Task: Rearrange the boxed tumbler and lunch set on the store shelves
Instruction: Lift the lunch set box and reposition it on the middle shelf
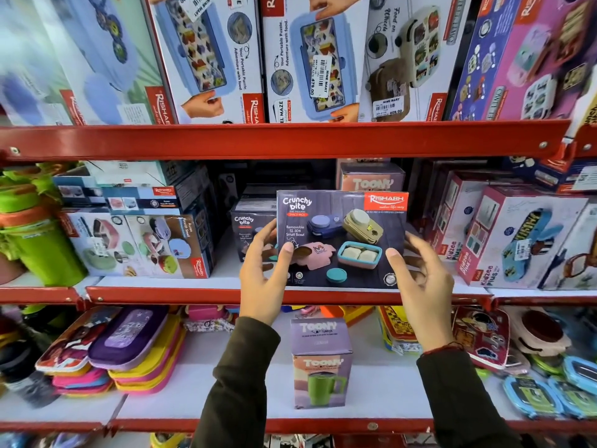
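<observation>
Standing upright, dark Crunchy Bite lunch set box [342, 237], red corner logo, pastel containers pictured

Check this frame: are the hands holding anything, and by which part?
Both hands frame the Crunchy Bite box at the middle shelf's front: left hand at its lower-left edge, right hand at its lower-right edge. Whether either is actually gripping cannot be told.

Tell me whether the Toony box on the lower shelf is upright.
Upright: the Toony box stands on its base, print reading right way up.
</observation>
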